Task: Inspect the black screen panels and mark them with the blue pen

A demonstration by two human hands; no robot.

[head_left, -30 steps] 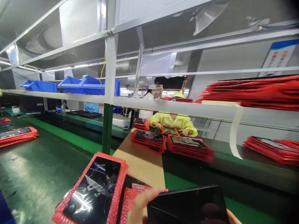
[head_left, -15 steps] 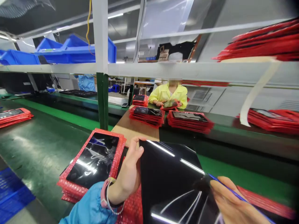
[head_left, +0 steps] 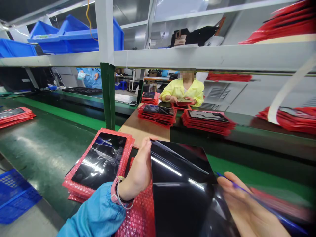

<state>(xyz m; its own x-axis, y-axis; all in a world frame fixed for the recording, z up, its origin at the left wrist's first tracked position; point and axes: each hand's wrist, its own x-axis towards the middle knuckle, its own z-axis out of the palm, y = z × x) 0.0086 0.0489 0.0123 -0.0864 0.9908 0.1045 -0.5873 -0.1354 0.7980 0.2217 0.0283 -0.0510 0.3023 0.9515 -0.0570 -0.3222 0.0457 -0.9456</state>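
Since the prior frame the black glossy panel has tipped a little, its top edge now nearer the L hand. L hand: fingers curled round panel's upper-left edge, thumb up, gripping it. R hand, lower right of frame: palm open, loosely supporting panel's right side with a blue pen lying across the fingers; exact grip on the pen cannot be told. Panel sits centre-bottom of frame, above red bubble-wrap sleeve. Progress, est.: panel bare and in hand, not yet sleeved; stack of wrapped panels at lower left looks finished. Long axis runs top-to-bottom, leaning slightly right; glossy face toward viewer.
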